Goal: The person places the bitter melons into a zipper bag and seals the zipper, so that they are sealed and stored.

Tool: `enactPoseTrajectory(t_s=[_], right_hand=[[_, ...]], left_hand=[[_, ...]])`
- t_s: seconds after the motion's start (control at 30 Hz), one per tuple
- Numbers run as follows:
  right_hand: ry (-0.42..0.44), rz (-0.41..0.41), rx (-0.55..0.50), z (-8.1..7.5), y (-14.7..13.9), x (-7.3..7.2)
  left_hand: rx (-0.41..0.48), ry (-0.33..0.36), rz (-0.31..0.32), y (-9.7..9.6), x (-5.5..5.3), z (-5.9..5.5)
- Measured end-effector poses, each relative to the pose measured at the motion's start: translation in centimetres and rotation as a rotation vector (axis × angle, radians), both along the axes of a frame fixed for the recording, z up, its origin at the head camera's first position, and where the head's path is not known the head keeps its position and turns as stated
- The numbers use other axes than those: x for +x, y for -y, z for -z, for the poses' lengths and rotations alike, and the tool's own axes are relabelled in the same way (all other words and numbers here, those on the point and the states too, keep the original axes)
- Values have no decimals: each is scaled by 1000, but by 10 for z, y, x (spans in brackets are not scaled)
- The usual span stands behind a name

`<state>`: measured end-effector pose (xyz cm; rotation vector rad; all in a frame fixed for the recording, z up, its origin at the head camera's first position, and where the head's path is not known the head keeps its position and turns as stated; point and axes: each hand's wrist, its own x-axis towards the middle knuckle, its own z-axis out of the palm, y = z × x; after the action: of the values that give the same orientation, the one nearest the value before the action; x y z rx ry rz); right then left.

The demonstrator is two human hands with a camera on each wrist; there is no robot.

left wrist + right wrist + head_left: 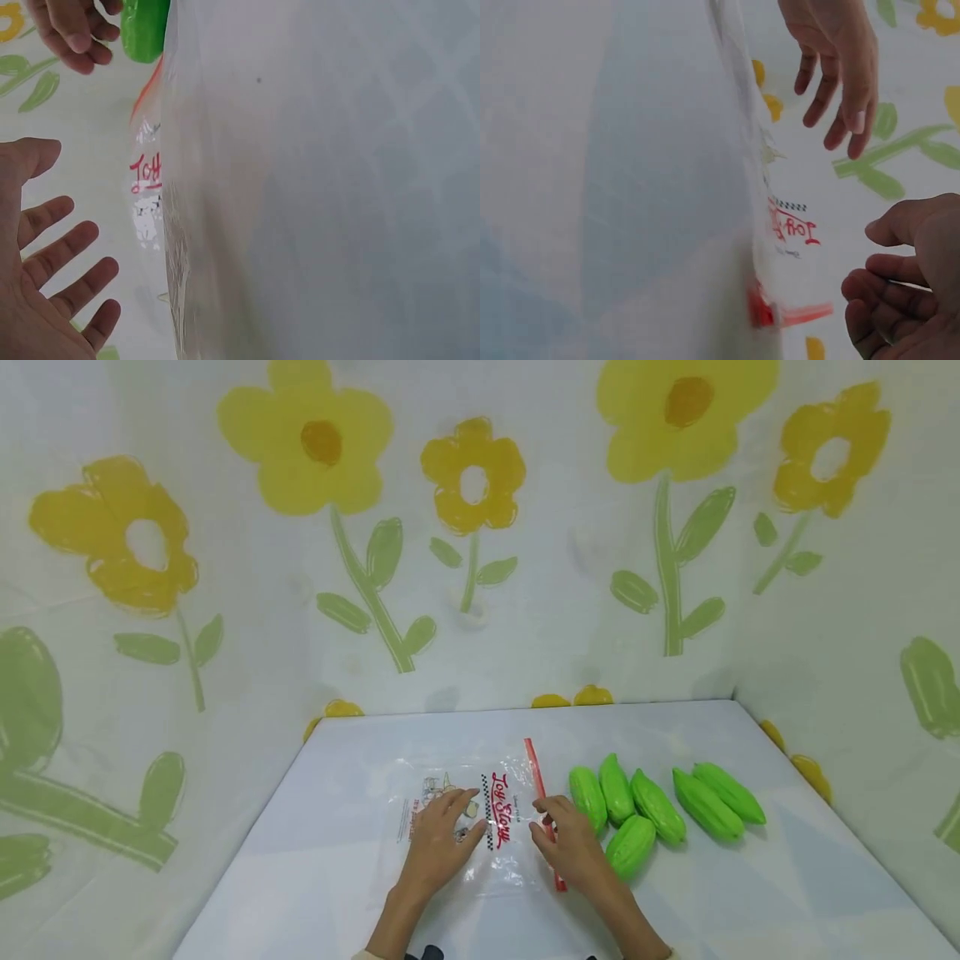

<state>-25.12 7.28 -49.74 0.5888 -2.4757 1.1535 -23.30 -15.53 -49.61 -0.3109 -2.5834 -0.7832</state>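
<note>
A clear plastic zip bag (517,872) with red "Toy Story" lettering lies flat on the table, its red zip strip (534,764) toward the right. Over the bag's printed middle is my left hand (438,852), fingers spread and nothing in its grasp. My right hand (581,856) hovers by the zip strip, its fingers loosely bent and holding nothing. In both wrist views the two hands appear raised off the bag, palms facing inward. Just right of my right hand are several green, ridged, gourd-like pieces (630,847).
Two of the green gourds (708,806) lie side by side farther right. The white table (300,860) runs back to a cloth wall (525,652) printed with yellow flowers, and similar cloth hangs on the left and right.
</note>
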Motion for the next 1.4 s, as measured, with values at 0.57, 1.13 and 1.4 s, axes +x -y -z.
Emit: enactPoseTrajectory(t_s=[0.57,1.13,1.4], right_hand=[[142,137,-38,25,-12,-30],[243,83,-74,36,-20,-48],[277,80,-104,35,-18,-47]], left_hand=[[9,48,12,-15,-6,0],[54,73,88,-31,-15,8],[75,112,128,-34,-17,13]])
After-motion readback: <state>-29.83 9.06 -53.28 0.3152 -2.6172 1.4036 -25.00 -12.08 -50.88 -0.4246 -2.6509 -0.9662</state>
